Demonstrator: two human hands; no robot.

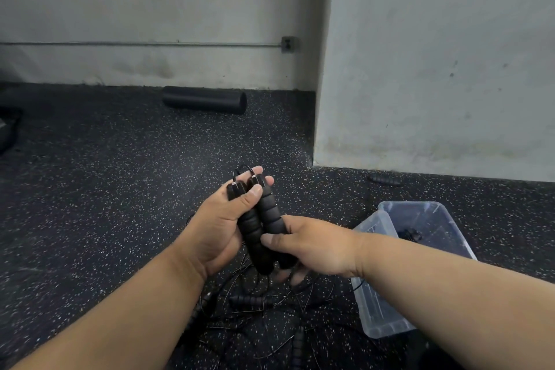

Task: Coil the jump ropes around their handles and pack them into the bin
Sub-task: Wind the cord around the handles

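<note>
Head view: left hand (pixel 222 219) and right hand (pixel 315 245) grip two black ribbed handles (pixel 264 219) together; cord ends hidden.

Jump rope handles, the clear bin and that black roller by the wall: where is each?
jump rope handles (pixel 264 219), head view, on the foam grip of the right-hand handle.
clear bin (pixel 387 309), head view, on its near wall.
black roller (pixel 204 99), head view, mid-length.

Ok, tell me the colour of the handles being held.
Black foam handles, with a silver band near the top; the head view shows them.
</note>
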